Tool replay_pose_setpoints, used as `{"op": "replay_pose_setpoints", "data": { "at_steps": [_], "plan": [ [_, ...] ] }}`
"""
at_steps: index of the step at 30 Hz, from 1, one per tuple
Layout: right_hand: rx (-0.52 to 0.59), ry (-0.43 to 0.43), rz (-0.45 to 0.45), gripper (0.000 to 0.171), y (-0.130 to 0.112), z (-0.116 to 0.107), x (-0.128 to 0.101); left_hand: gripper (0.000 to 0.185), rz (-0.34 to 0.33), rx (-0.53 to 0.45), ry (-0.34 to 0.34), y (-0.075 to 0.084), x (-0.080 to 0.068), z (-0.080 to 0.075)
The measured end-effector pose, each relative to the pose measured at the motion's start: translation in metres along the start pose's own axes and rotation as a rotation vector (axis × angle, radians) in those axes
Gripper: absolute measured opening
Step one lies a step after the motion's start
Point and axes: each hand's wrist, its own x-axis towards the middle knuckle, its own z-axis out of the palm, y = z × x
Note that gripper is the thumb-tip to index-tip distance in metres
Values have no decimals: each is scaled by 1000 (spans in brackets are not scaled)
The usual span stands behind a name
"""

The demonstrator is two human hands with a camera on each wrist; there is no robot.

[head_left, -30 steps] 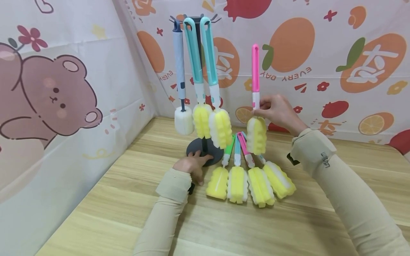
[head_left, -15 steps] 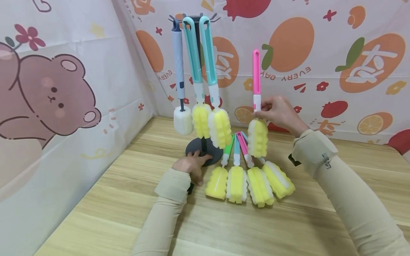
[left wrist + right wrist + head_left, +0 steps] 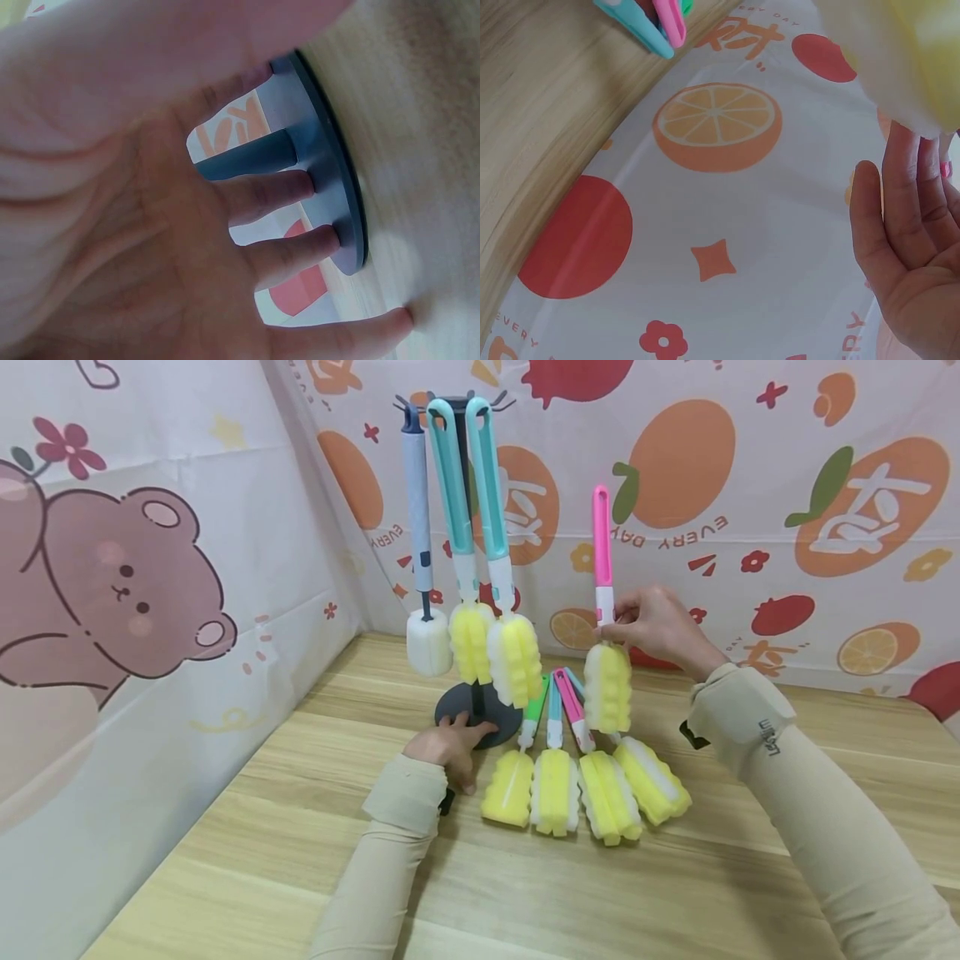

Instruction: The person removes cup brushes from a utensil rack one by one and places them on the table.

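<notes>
My left hand [image 3: 442, 747] reaches to the round dark base [image 3: 497, 703] of an upright rack. In the left wrist view its spread, straight fingers [image 3: 292, 255] touch the base, and the little fingertip is on the tabletop. My right hand [image 3: 654, 625] pinches a sponge bottle brush [image 3: 602, 539] by its white neck, pink handle up and yellow-white sponge down, above the table. That sponge [image 3: 907, 60] partly shows in the right wrist view. From the rack's hooks hang a blue-handled brush [image 3: 417, 510] with a white sponge and two teal-handled brushes [image 3: 492, 485] with yellow-white sponges.
Several more sponge brushes lie fanned out on the wooden table [image 3: 300, 843] right of the base, among them a green-handled one [image 3: 536, 702] and a pink-handled one [image 3: 568, 700]. A fruit-print cloth [image 3: 750, 610] stands behind, and a bear-print cloth [image 3: 150, 577] on the left.
My right hand has lowered the pink-handled brush a little and shifted it slightly right. The left hand stays at the rack's base, and the hanging and lying brushes stay put.
</notes>
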Motion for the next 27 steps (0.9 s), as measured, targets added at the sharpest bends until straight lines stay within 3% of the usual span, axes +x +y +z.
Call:
{"op": "replay_pose_setpoints", "data": {
  "at_steps": [9,27],
  "plan": [
    [-1,-39,20,27,2,-2,-2,99,0,-6,-4,0,1,0],
    [-76,-72,-17,16,10,-3,-5,100,-1,2,-10,-1,1,0]
  ]
}}
